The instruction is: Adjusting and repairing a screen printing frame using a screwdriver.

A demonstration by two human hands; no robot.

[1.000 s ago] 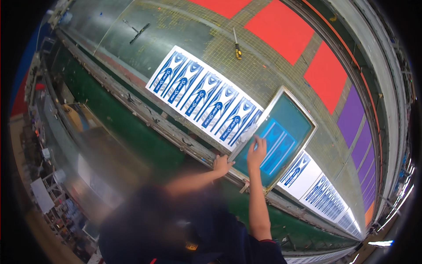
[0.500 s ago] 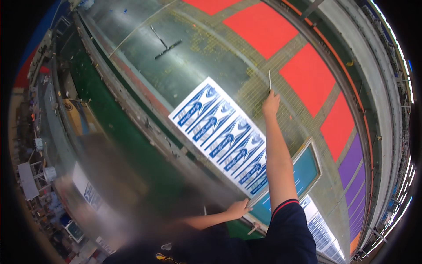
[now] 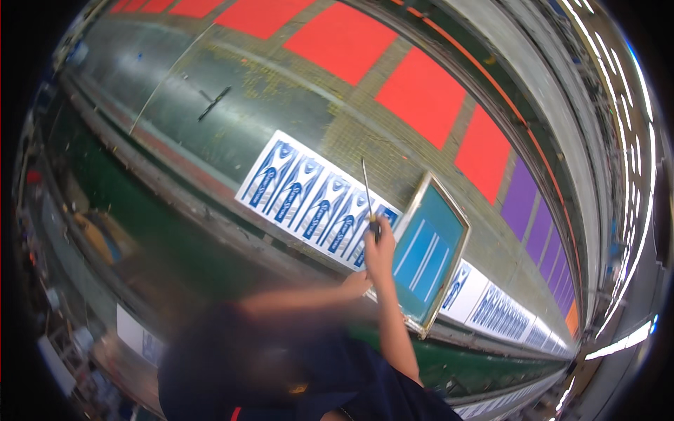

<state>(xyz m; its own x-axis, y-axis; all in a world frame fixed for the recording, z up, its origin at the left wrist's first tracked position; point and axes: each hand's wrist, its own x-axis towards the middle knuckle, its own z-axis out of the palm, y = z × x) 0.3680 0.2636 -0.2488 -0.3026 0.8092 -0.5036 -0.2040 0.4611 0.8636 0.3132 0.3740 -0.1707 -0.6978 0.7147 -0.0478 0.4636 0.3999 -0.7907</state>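
Note:
My right hand (image 3: 380, 245) is closed round the dark handle of a long thin metal tool (image 3: 367, 186), like a screwdriver, its tip pointing away from me. The tool crosses above a white sheet (image 3: 261, 201) printed with a row of blue-and-white designs. Just left of it, my left hand (image 3: 357, 284) has its fingers closed at the near left corner of a screen-printing frame (image 3: 449, 298); the grip is partly hidden by my right hand. This frame has a pale border and blue-green mesh with white stripes, and lies just right of the printed sheet.
Red panels (image 3: 421, 98) and purple panels (image 3: 518, 200) line the far side of the long table (image 3: 246, 105). A dark T-shaped tool (image 3: 214, 104) lies at the left. More printed sheets (image 3: 498, 309) continue to the right. A green floor strip (image 3: 165, 231) runs along the near edge.
My right hand has drawn back toward me with the thin tool, from the far side of the table to beside my left hand. The view has shifted, showing more of the frame.

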